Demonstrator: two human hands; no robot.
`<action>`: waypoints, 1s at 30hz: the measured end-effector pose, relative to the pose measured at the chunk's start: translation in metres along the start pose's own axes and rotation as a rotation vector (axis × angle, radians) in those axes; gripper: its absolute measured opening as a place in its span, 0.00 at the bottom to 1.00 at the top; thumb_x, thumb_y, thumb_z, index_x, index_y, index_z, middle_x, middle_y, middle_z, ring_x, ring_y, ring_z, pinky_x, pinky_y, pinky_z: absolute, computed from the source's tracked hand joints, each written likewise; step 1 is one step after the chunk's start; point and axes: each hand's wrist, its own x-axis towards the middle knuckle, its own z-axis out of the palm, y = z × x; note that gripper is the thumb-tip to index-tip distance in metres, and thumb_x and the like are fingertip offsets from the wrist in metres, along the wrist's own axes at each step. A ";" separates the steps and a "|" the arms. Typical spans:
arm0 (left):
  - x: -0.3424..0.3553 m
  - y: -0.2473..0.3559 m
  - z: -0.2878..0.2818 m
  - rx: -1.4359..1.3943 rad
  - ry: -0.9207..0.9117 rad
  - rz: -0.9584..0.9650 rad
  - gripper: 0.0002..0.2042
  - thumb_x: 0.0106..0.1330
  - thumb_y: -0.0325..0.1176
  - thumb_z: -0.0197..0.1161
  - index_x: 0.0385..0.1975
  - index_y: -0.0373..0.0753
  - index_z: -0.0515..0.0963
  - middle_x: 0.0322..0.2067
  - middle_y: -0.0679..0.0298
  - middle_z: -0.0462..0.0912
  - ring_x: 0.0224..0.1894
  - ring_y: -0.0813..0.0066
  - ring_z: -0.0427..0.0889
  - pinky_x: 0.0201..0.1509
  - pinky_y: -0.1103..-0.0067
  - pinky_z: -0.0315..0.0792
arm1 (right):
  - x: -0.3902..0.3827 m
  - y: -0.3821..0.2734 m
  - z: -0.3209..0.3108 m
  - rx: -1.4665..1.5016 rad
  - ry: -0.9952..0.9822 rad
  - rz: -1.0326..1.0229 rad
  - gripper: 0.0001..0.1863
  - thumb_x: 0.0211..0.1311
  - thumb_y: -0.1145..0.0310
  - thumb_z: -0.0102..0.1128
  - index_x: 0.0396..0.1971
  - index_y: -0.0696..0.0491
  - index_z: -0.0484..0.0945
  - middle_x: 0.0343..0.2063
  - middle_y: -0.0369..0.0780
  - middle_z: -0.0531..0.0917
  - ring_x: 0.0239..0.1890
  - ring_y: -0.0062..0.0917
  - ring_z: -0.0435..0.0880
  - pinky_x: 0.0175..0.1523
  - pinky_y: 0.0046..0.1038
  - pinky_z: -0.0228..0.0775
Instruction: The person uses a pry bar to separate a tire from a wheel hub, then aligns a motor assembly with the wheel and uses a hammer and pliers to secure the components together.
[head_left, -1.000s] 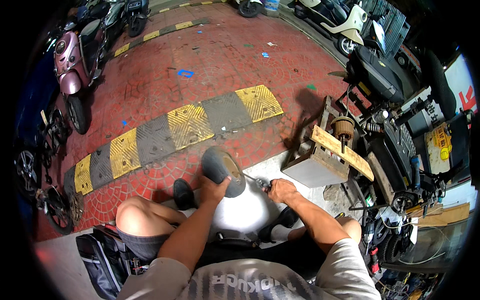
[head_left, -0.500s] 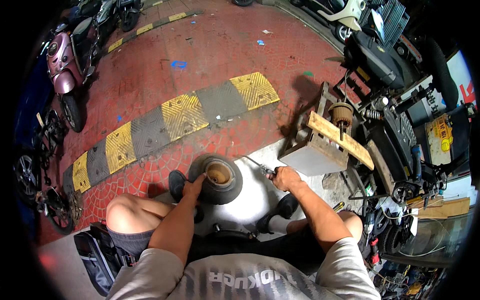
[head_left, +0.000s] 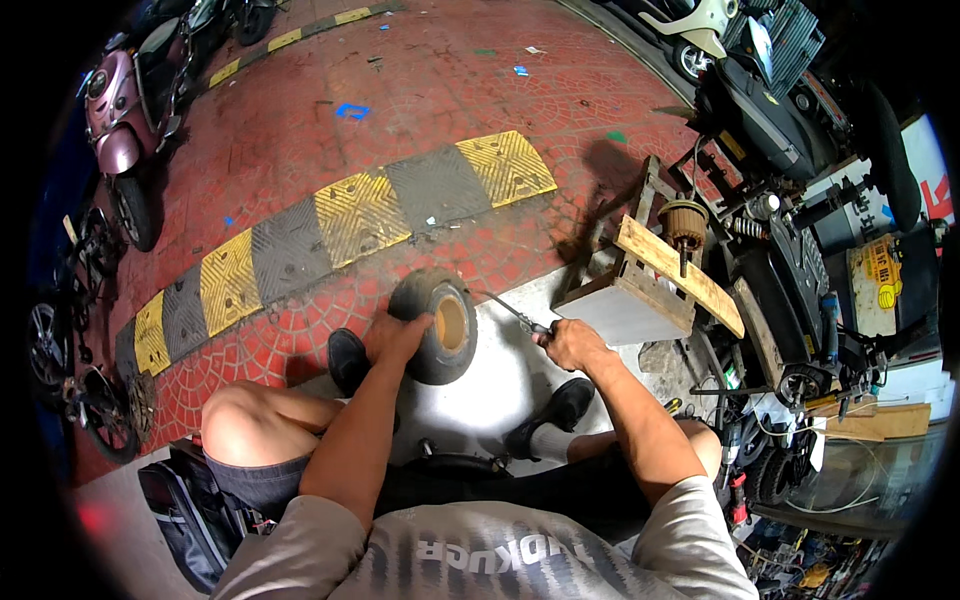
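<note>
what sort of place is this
Likely a street-side scooter repair spot: there's a parked pink scooter, a speed bump, and a small tyred wheel in the left hand, with a thin-tipped tool in the right hand.

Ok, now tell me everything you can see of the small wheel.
The small wheel has a thick, dark, rubbery-looking tyre, scuffed greyish, around a hollow tan-brown hub that looks like rusty or dirty metal. It is tilted, its open side turned to the right, above pale ground between the person's feet and the speed bump. The left hand grips its left side. A thin tool's tip is close on its right; contact is unclear, as is whether it rests on the ground.
</note>
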 end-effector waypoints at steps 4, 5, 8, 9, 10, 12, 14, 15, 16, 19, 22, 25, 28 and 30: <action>0.004 0.020 0.001 0.042 0.074 -0.054 0.60 0.48 0.65 0.81 0.77 0.30 0.66 0.70 0.40 0.79 0.69 0.39 0.81 0.72 0.53 0.75 | 0.000 -0.006 0.011 0.029 -0.005 -0.054 0.40 0.80 0.35 0.55 0.45 0.65 0.89 0.44 0.62 0.90 0.53 0.57 0.90 0.60 0.51 0.80; 0.004 0.014 0.007 0.021 0.094 -0.029 0.59 0.48 0.65 0.81 0.76 0.30 0.66 0.69 0.40 0.79 0.70 0.38 0.81 0.72 0.52 0.75 | 0.004 -0.006 0.019 0.020 0.006 -0.070 0.40 0.80 0.34 0.54 0.42 0.64 0.89 0.41 0.62 0.90 0.51 0.57 0.90 0.59 0.51 0.80; -0.003 0.007 0.021 0.042 0.152 0.027 0.58 0.50 0.66 0.81 0.75 0.30 0.67 0.68 0.38 0.78 0.71 0.38 0.78 0.73 0.50 0.74 | 0.001 -0.027 0.022 -0.020 -0.080 -0.062 0.39 0.82 0.35 0.51 0.48 0.63 0.88 0.47 0.60 0.90 0.55 0.54 0.90 0.61 0.49 0.82; -0.005 0.007 0.023 0.061 0.179 0.046 0.58 0.51 0.66 0.81 0.75 0.30 0.67 0.68 0.38 0.78 0.72 0.38 0.77 0.73 0.50 0.74 | -0.001 -0.036 0.017 -0.040 -0.120 -0.061 0.37 0.84 0.39 0.50 0.52 0.63 0.88 0.51 0.60 0.90 0.59 0.51 0.90 0.63 0.48 0.82; -0.007 0.005 0.026 0.055 0.194 0.070 0.58 0.51 0.67 0.81 0.75 0.29 0.67 0.68 0.38 0.78 0.73 0.38 0.76 0.73 0.50 0.74 | 0.003 -0.041 0.017 -0.046 -0.117 -0.055 0.37 0.84 0.39 0.50 0.52 0.63 0.88 0.50 0.60 0.90 0.59 0.51 0.90 0.62 0.48 0.83; -0.014 0.004 0.031 0.043 0.220 0.115 0.59 0.51 0.68 0.80 0.75 0.29 0.67 0.68 0.39 0.78 0.73 0.37 0.75 0.74 0.51 0.73 | 0.008 -0.048 0.019 -0.061 -0.115 -0.042 0.38 0.84 0.39 0.49 0.50 0.63 0.89 0.50 0.60 0.90 0.59 0.50 0.91 0.61 0.49 0.84; -0.018 0.008 0.028 0.052 0.183 0.117 0.60 0.52 0.69 0.80 0.75 0.28 0.66 0.69 0.39 0.77 0.73 0.38 0.75 0.76 0.52 0.72 | 0.016 -0.051 0.022 -0.070 -0.101 -0.060 0.37 0.85 0.39 0.49 0.50 0.63 0.90 0.50 0.59 0.91 0.58 0.49 0.91 0.59 0.50 0.85; -0.020 0.010 0.026 0.053 0.167 0.114 0.60 0.52 0.69 0.80 0.76 0.27 0.65 0.69 0.39 0.77 0.73 0.38 0.75 0.76 0.52 0.71 | 0.020 -0.053 0.022 -0.079 -0.094 -0.073 0.37 0.85 0.39 0.49 0.50 0.62 0.90 0.50 0.58 0.91 0.58 0.49 0.91 0.58 0.50 0.85; -0.021 0.012 0.026 0.051 0.157 0.107 0.60 0.53 0.69 0.79 0.76 0.27 0.65 0.70 0.39 0.77 0.74 0.38 0.74 0.77 0.52 0.71 | 0.023 -0.053 0.023 -0.102 -0.129 -0.086 0.38 0.85 0.38 0.48 0.51 0.62 0.90 0.50 0.58 0.91 0.59 0.49 0.91 0.59 0.50 0.84; -0.019 0.010 0.027 0.041 0.147 0.095 0.61 0.54 0.70 0.78 0.77 0.25 0.63 0.72 0.38 0.76 0.75 0.38 0.73 0.79 0.53 0.69 | 0.025 -0.057 0.027 -0.118 -0.210 -0.111 0.39 0.83 0.35 0.49 0.53 0.61 0.90 0.50 0.57 0.91 0.59 0.50 0.90 0.62 0.48 0.82; -0.018 0.009 0.025 0.024 0.136 0.084 0.62 0.55 0.71 0.76 0.77 0.25 0.62 0.73 0.38 0.75 0.77 0.39 0.71 0.80 0.54 0.68 | 0.018 -0.061 0.020 -0.007 -0.246 -0.062 0.42 0.81 0.30 0.50 0.52 0.60 0.89 0.49 0.55 0.91 0.58 0.49 0.89 0.65 0.46 0.78; -0.016 0.010 0.020 0.005 0.096 0.051 0.62 0.55 0.72 0.76 0.78 0.25 0.62 0.74 0.39 0.74 0.78 0.39 0.71 0.80 0.54 0.68 | 0.006 -0.058 0.012 0.087 -0.235 -0.102 0.42 0.82 0.33 0.49 0.56 0.62 0.88 0.56 0.58 0.89 0.63 0.50 0.87 0.68 0.49 0.77; -0.011 0.006 0.024 0.011 0.101 0.028 0.62 0.56 0.72 0.75 0.78 0.26 0.62 0.75 0.40 0.73 0.77 0.39 0.72 0.78 0.53 0.69 | 0.014 -0.055 0.014 0.095 -0.116 -0.045 0.40 0.81 0.33 0.52 0.57 0.61 0.89 0.57 0.59 0.89 0.65 0.51 0.86 0.68 0.48 0.77; -0.010 0.006 0.026 0.034 0.094 0.010 0.61 0.57 0.73 0.75 0.78 0.28 0.63 0.75 0.40 0.71 0.75 0.39 0.74 0.75 0.50 0.72 | 0.018 -0.051 0.009 0.093 -0.086 -0.013 0.40 0.81 0.34 0.54 0.56 0.61 0.89 0.57 0.59 0.89 0.65 0.51 0.86 0.68 0.48 0.77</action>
